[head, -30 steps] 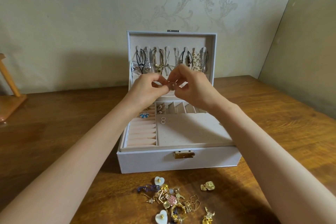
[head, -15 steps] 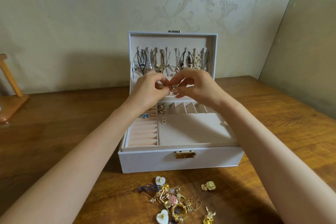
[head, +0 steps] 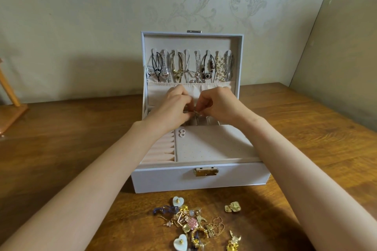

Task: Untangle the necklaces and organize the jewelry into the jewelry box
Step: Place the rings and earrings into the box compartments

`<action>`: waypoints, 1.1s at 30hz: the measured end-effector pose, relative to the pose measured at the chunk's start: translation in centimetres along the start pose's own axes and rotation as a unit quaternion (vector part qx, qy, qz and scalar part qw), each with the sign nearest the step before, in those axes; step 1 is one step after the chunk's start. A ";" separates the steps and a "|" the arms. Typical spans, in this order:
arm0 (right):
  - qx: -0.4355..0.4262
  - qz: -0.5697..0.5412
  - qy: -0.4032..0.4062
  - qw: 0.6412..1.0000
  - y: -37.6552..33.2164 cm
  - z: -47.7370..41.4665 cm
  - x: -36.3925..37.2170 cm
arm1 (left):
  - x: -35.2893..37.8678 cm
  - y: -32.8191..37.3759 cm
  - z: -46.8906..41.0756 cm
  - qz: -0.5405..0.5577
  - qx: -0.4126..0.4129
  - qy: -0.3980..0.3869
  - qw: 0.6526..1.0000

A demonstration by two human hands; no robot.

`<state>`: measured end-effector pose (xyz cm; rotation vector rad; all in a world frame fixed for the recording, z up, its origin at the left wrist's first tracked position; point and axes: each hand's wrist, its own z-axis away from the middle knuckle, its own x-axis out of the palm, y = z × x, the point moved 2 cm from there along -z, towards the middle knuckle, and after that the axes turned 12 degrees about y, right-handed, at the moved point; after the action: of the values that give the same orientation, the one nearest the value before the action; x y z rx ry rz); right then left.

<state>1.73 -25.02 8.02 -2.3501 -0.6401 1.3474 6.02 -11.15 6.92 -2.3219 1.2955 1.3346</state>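
Since the tangled pile of earrings and charms [head: 193, 224] sits nearest me on the wooden table [head: 61, 132], just in front of the jewelry box [head: 163, 179], I'd guess that's the still-to-sort heap, kept where either hand can grab from it. A pair of square gold earrings [head: 232, 207] lies a bit apart on the right, maybe already matched up. Past the brass clasp [head: 206, 171], the top tray has ring rolls [head: 161, 149] on the left and a perforated earring panel [head: 214, 146] with one small pair of earrings [head: 182, 132] pinned at its far left corner, so filling has barely started there. Over the row of little compartments [head: 204, 123] at the back, the left hand [head: 173, 110] and right hand [head: 218, 106] meet, fingertips of both pinched on a small silvery piece [head: 195, 112]. It's too tiny to tell what it is, but two hands on it says fiddly work, like a backing or a clasp. Behind them the lid stands upright with the necklaces [head: 189, 67] hung separately on hooks above the fabric pocket [head: 161, 93], which keeps them from knotting again. Compared with a second ago, both hands have dropped from in front of those pendants down to the compartments, so the pocket now shows; the pile looks untouched.
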 end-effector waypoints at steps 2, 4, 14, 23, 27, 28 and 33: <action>-0.010 0.003 -0.005 1.000 0.0 0.1 0.1 | 0.1 -0.1 0.0 -0.011 0.004 -0.002 1.000; -0.021 0.012 -0.010 1.000 0.1 0.1 0.3 | 0.0 0.1 0.1 -0.006 0.005 0.001 1.000; -0.093 0.178 -0.004 0.980 -0.7 0.2 0.5 | -1.4 0.5 0.0 0.003 -0.004 -0.006 1.000; -0.064 0.158 -0.019 0.985 -0.1 0.0 0.3 | -1.1 0.1 0.0 0.012 0.002 -0.010 1.000; -0.030 0.061 0.052 0.996 -0.2 -0.5 -1.2 | -2.5 0.6 -0.3 0.097 -0.035 0.055 0.993; -0.024 0.035 0.056 0.998 -0.3 -0.6 -1.5 | -2.7 0.7 -0.4 0.142 -0.055 0.058 0.987; 0.040 -0.173 -0.009 0.984 -1.2 -0.3 -1.9 | -3.3 1.0 -0.3 0.375 -0.175 0.054 0.909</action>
<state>0.88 -25.07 10.18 -2.0487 -0.9315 1.2129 4.72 -9.90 9.90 -2.1970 2.3086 1.7790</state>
